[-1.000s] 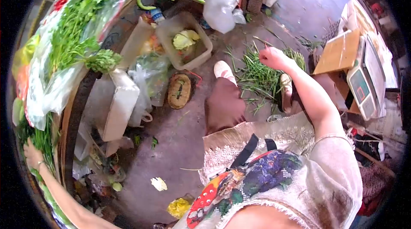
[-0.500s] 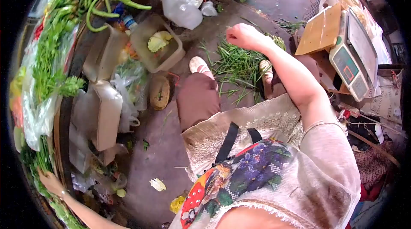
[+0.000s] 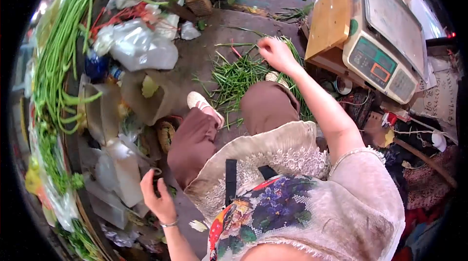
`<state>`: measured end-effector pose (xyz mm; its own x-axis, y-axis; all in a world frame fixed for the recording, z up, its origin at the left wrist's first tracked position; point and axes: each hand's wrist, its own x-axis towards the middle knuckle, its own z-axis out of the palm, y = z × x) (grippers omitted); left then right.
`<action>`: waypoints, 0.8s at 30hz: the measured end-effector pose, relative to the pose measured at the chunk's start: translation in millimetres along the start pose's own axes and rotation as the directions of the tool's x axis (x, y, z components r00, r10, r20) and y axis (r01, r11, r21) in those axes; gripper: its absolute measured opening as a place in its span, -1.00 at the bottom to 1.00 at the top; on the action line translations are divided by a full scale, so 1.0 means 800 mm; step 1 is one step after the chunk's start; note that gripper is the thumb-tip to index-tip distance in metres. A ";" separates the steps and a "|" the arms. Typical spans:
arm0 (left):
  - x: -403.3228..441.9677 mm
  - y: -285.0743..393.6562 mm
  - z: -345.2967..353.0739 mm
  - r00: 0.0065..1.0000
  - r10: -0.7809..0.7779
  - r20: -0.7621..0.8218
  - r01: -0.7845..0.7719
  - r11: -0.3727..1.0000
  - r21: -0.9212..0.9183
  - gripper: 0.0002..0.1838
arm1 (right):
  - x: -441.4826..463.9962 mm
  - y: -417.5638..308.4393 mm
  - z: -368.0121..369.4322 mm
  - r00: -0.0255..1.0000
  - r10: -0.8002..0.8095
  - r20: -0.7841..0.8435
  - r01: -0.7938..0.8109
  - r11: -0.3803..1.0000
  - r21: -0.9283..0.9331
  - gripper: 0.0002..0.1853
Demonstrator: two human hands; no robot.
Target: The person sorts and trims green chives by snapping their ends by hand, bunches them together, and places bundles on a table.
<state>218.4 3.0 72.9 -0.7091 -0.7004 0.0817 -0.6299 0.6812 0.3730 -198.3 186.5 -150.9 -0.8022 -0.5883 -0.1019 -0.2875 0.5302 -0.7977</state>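
Observation:
Cut green stalks (image 3: 234, 78) lie in a loose pile on the floor around my feet. Over the pile's right side, my right hand (image 3: 274, 52) is closed, with its fingers curled round a thin stalk that sticks out to the left. Beside my knee, my left hand (image 3: 158, 197) hangs in the air with thumb and fingers apart and nothing in it. A bracelet circles the left wrist. One shoe (image 3: 199, 101) shows left of the stalks; the other is partly behind my knee.
Long green beans (image 3: 63, 41) and leafy greens (image 3: 48, 149) cover the stall at left. Plastic bags (image 3: 141, 46) and bins (image 3: 146, 96) stand beside it. A weighing scale (image 3: 378, 61) sits at the upper right, next to a wooden board (image 3: 329, 12).
My left hand has left the greens on the stall and moved right, beside my knee. My right hand remains closed over the pile. The view has turned, and the scale appears larger.

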 end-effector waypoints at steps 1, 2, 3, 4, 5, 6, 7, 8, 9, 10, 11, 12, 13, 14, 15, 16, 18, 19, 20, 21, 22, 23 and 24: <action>0.013 0.023 0.011 0.996 0.088 0.015 -0.089 0.994 0.066 -0.68 | -0.017 0.041 0.008 0.995 0.096 0.015 -0.096 0.995 0.009 -0.69; 0.024 0.039 0.019 0.984 0.172 0.041 -0.176 0.976 0.125 -0.68 | -0.043 0.074 0.019 0.980 0.195 0.036 -0.196 0.981 0.013 -0.64; 0.034 0.047 0.032 0.976 0.204 0.070 -0.210 0.973 0.100 -0.67 | -0.064 0.111 0.035 0.973 0.228 0.024 -0.228 0.974 -0.016 -0.60; 0.042 0.050 0.047 0.968 0.237 0.085 -0.244 0.967 0.079 -0.66 | -0.082 0.139 0.047 0.966 0.258 0.015 -0.257 0.965 -0.048 -0.57; 0.048 0.055 0.063 0.962 0.258 0.094 -0.264 0.963 0.062 -0.65 | -0.094 0.153 0.050 0.964 0.265 0.020 -0.263 0.962 -0.067 -0.51; 0.054 0.060 0.079 0.956 0.274 0.101 -0.280 0.959 0.043 -0.63 | -0.104 0.168 0.057 0.965 0.261 -0.027 -0.262 0.962 -0.079 -0.48; 0.059 0.066 0.095 0.943 0.302 0.141 -0.311 0.949 0.048 -0.64 | -0.106 0.186 0.063 0.958 0.279 -0.073 -0.285 0.954 -0.097 -0.47; 0.066 0.072 0.098 0.940 0.285 0.189 -0.299 0.953 0.051 -0.64 | -0.105 0.202 0.069 0.949 0.294 -0.117 -0.307 0.945 -0.114 -0.46; 0.071 0.078 0.099 0.939 0.299 0.172 -0.315 0.946 0.072 -0.64 | -0.101 0.226 0.081 0.935 0.298 -0.194 -0.322 0.941 -0.105 -0.44; 0.073 0.081 0.101 0.938 0.310 0.154 -0.326 0.941 0.093 -0.65 | -0.095 0.236 0.080 0.920 0.334 -0.205 -0.351 0.935 -0.050 -0.39; 0.073 0.082 0.103 0.939 0.304 0.160 -0.321 0.942 0.095 -0.65 | -0.088 0.249 0.084 0.913 0.332 -0.237 -0.347 0.938 -0.024 -0.36; 0.073 0.083 0.103 0.940 0.286 0.187 -0.305 0.949 0.082 -0.67 | -0.079 0.264 0.089 0.904 0.329 -0.273 -0.341 0.940 0.005 -0.32; 0.075 0.083 0.104 0.939 0.270 0.213 -0.290 0.955 0.069 -0.69 | -0.065 0.260 0.081 0.876 0.433 -0.212 -0.439 0.898 0.018 -0.24; 0.077 0.085 0.105 0.938 0.268 0.220 -0.290 0.954 0.074 -0.69 | -0.053 0.256 0.073 0.827 0.539 -0.161 -0.532 0.842 0.089 -0.17; 0.079 0.087 0.106 0.943 0.254 0.214 -0.273 0.960 0.066 -0.69 | -0.044 0.258 0.072 0.803 0.576 -0.153 -0.564 0.817 0.119 -0.10; 0.078 0.088 0.106 0.949 0.237 0.208 -0.254 0.965 0.060 -0.70 | -0.037 0.264 0.073 0.778 0.611 -0.142 -0.594 0.791 0.149 -0.04; 0.078 0.084 0.109 0.951 0.220 0.217 -0.240 0.968 0.070 -0.70 | -0.020 0.301 0.090 0.705 0.692 -0.154 -0.685 0.721 0.107 0.20; 0.079 0.087 0.110 0.956 0.202 0.213 -0.221 0.973 0.072 -0.68 | -0.017 0.309 0.093 0.704 0.694 -0.150 -0.681 0.720 0.136 0.22; 0.080 0.088 0.110 0.960 0.185 0.209 -0.204 0.976 0.073 -0.66 | -0.017 0.315 0.098 0.702 0.697 -0.146 -0.677 0.717 0.164 0.25; 0.080 0.088 0.110 0.961 0.182 0.208 -0.203 0.976 0.082 -0.66 | -0.015 0.314 0.100 0.699 0.701 -0.141 -0.682 0.713 0.163 0.25; 0.081 0.089 0.111 0.961 0.179 0.212 -0.201 0.976 0.084 -0.66 | -0.010 0.312 0.102 0.674 0.729 -0.122 -0.731 0.682 0.037 0.26; 0.082 0.091 0.111 0.961 0.177 0.213 -0.198 0.977 0.082 -0.66 | -0.006 0.308 0.104 0.648 0.754 -0.109 -0.762 0.641 -0.092 0.27; 0.083 0.092 0.112 0.961 0.175 0.213 -0.196 0.977 0.079 -0.66 | -0.003 0.304 0.108 0.635 0.762 -0.129 -0.772 0.622 -0.130 0.24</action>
<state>96.5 25.9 23.4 -0.8594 -0.5085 -0.0526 -0.5019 0.8198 0.2757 -221.0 264.2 -395.9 -0.7957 0.1089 -0.5958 0.3728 0.8633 -0.3401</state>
